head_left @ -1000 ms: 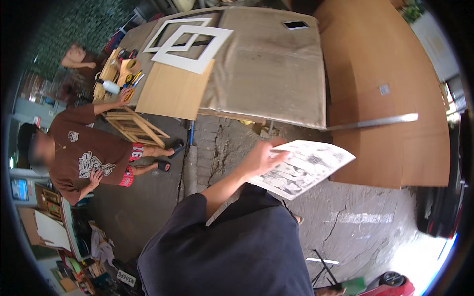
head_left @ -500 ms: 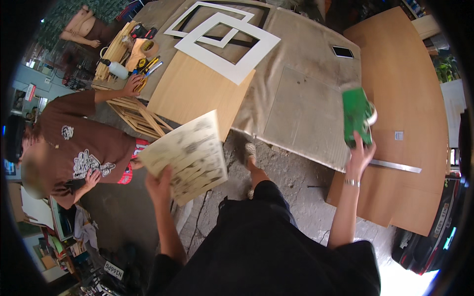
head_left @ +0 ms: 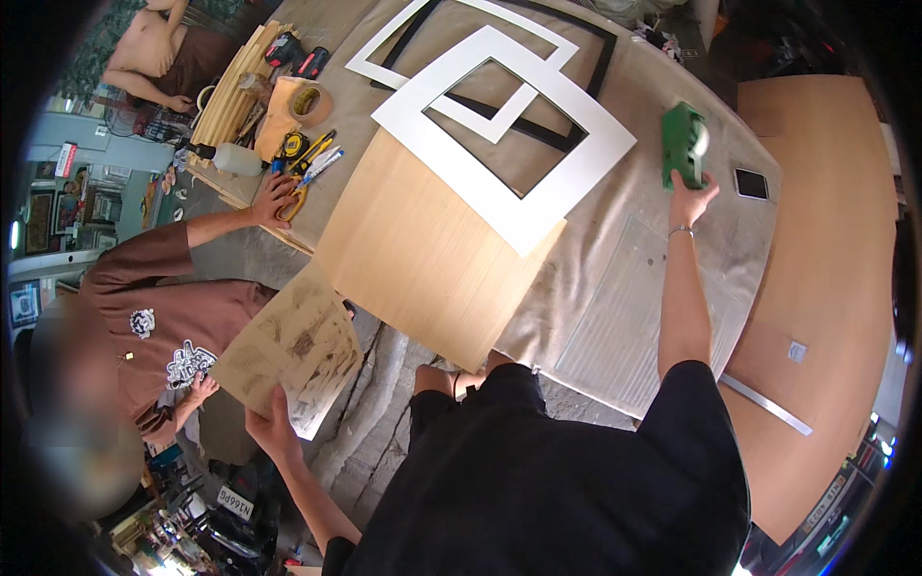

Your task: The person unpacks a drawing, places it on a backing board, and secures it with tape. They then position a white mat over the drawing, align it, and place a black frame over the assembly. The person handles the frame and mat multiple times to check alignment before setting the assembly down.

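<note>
My left hand [head_left: 274,427] grips the lower edge of a sheet of paper with dark sketches [head_left: 293,336], held tilted in front of the co-worker's brown shirt. Stretched out over the cloth-covered table, my right hand [head_left: 693,199] is closed around the near end of a green tape dispenser [head_left: 676,144] with a pale tape roll in it. Whether the dispenser touches the table I cannot tell. Left of it lies a white mat frame [head_left: 576,168], overlapping a wooden panel [head_left: 432,250], a thinner white frame [head_left: 562,43] and a black frame [head_left: 605,58].
A phone [head_left: 751,183] lies at the table's right edge. Beyond stands a large wooden board [head_left: 826,288] with a metal ruler [head_left: 766,404]. A co-worker's hand [head_left: 277,200] rests near a tape measure [head_left: 294,146], a spray bottle [head_left: 235,159] and wood strips [head_left: 230,96]. Another person is behind.
My right hand has carried the tape dispenser away from me, to the table's far right. The sketch sheet in my left hand has moved left and lower. I have come closer to the table.
</note>
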Motion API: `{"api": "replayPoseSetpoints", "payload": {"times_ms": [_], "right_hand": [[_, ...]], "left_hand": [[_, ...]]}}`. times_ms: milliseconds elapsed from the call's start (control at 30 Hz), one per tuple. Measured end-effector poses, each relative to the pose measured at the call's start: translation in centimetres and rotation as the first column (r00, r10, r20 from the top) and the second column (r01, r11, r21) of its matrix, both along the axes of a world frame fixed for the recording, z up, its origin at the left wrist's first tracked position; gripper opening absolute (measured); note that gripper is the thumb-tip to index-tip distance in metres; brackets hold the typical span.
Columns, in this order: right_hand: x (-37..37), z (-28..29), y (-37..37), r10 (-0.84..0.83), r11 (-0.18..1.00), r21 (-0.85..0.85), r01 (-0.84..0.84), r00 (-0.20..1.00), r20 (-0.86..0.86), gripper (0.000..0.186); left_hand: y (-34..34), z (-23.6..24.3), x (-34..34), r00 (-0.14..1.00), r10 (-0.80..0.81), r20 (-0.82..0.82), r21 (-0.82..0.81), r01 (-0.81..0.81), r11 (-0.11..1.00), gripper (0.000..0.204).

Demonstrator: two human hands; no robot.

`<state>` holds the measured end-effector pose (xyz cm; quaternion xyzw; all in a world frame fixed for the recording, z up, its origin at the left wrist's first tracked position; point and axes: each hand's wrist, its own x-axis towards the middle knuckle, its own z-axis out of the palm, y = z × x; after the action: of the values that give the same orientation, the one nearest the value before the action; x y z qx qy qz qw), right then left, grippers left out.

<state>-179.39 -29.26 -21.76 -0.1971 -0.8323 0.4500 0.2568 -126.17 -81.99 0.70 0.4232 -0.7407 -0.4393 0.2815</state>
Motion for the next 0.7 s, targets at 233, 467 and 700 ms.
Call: {"api": "replayPoseSetpoints", "payload": {"times_ms": [233,467,700], "right_hand": [[7.8,-6.0,-13.6,0.059,0.987,-0.162,-0.001,0.934,0.353,0.059],[8.3,-2.4,-20.0,0.184,0.821,-0.571,-0.012,0.952,0.244,0.022],[4.3,6.9,-21.6,0.106,0.692,-0.690,-0.211,0.976,-0.192,0.021]], "left_hand": [[-1.0,-0.8,-4.9,0.998,-0.016,-0.057,0.119,0.023,0.993,0.029],[-4.4,-3.0,-9.0,0.984,-0.160,-0.073,0.096,0.166,0.981,0.027],[-6.9,-1.2,-11.8,0.976,-0.215,0.027,-0.009,0.215,0.977,0.029]]}}
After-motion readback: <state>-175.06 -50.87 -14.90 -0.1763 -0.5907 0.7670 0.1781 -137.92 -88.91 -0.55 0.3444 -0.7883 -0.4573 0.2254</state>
